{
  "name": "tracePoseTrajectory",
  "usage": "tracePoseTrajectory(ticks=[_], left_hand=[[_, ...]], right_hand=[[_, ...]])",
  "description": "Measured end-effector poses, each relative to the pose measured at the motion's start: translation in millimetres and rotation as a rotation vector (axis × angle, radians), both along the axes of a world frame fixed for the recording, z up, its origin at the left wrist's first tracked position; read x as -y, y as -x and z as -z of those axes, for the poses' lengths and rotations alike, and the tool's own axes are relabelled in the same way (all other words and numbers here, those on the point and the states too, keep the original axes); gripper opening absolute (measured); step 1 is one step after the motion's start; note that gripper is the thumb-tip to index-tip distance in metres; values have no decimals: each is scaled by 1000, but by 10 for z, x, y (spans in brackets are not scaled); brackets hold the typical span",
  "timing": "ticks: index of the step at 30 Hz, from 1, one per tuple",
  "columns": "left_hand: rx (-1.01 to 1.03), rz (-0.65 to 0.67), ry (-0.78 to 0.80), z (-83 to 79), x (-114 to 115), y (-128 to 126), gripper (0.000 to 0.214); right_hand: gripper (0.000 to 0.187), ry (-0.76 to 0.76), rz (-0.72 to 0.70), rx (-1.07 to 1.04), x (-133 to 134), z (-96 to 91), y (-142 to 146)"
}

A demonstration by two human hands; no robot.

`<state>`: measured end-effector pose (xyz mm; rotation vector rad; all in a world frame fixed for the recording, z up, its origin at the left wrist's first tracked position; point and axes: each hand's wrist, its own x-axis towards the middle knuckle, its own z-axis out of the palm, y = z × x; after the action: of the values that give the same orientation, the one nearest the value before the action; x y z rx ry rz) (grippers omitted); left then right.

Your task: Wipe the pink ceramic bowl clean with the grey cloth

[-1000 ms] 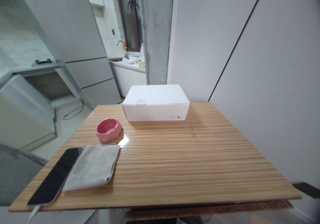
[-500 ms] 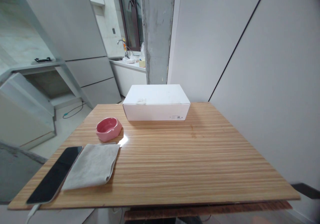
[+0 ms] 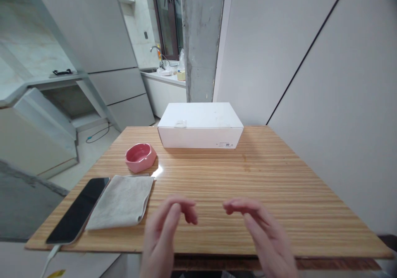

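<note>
Over the front of the table, my left hand (image 3: 169,228) and my right hand (image 3: 262,230) face each other, apart, with fingers curved inward. Neither holds anything, and both look slightly blurred. Just left of my left hand lies a folded grey cloth (image 3: 120,203). A black-screened smartphone (image 3: 79,212) with a white cable plugged in sits along the cloth's left side. Behind the cloth stands a pink bowl (image 3: 140,158), whose inside looks bare. A closed white cardboard box (image 3: 200,123) rests at the far edge, out of reach of both hands' fingertips.
The wood-grain table (image 3: 297,195) narrows toward the back. A pale wall panel (image 3: 335,104) rises on its right. Beyond the left side are a kitchen counter (image 3: 164,90) with a faucet (image 3: 159,57), a grey cabinet, and a cable (image 3: 98,135) on the floor.
Both my hands have come into view from below, over the front of the table. The view has shifted a little, so the objects appear slightly farther right.
</note>
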<state>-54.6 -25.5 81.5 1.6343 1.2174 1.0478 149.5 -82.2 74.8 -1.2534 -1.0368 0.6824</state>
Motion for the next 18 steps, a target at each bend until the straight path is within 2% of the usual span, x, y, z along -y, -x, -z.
tracePoseTrajectory(ticks=[1,3,5,7,14,18], left_hand=[[56,40,37,90,-68,-110,40],[143,122,124,271,-156,-308,41],[125,160,167,414,-197,-439,40],[52,163,145,491,-213,-494,40],[-120,243,62,471,-180,-484,37],[-139,266,37,465,-154,-488,36]], right_hand=[[24,39,-98,-23,-114,63,54],[30,94,-194,-91,-276,214,146],[32,158,-196,-128,-349,358,199],[35,205,-195,-141,-369,457,214],[36,256,-265,-57,-404,531,205],[34,255,-279,-16,-385,561,195]])
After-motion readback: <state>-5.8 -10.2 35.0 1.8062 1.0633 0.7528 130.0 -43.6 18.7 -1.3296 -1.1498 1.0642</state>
